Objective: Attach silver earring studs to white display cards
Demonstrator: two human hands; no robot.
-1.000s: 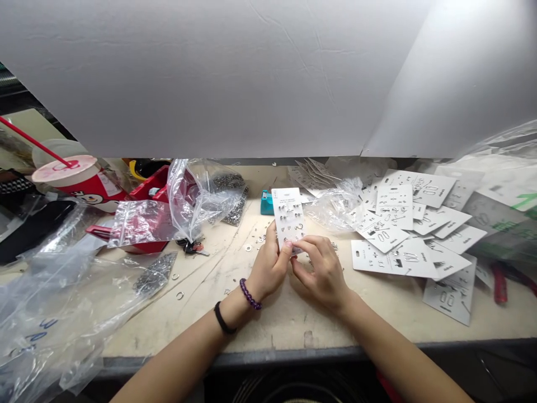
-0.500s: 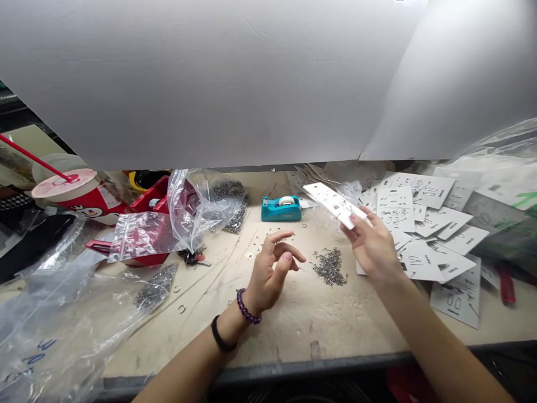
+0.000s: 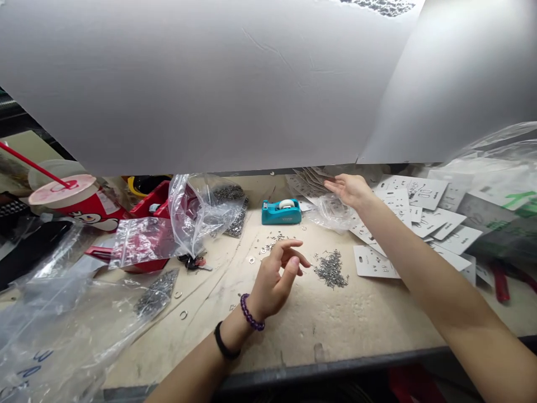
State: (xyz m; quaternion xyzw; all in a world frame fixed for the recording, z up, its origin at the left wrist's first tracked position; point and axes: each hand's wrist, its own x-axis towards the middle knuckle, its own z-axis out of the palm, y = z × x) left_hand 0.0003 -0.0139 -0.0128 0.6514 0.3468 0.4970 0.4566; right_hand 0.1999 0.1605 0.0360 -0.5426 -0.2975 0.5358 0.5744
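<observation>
Silver hooks (image 3: pixel 331 270) lying in a loose heap mid-table, just right of the left hand (image 3: pixel 272 285), its fingers loosely curled, pinching nothing; right hand (image 3: pixel 350 189) far right, empty, fingers slightly spread, near stacked cards (image 3: pixel 312 182).

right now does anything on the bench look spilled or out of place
Yes: a loose heap of small metal hooks lies bare on the bench, and stray rings are scattered near the left hand, outside any bag. The white earring cards at right lie overlapped and askew.
</observation>
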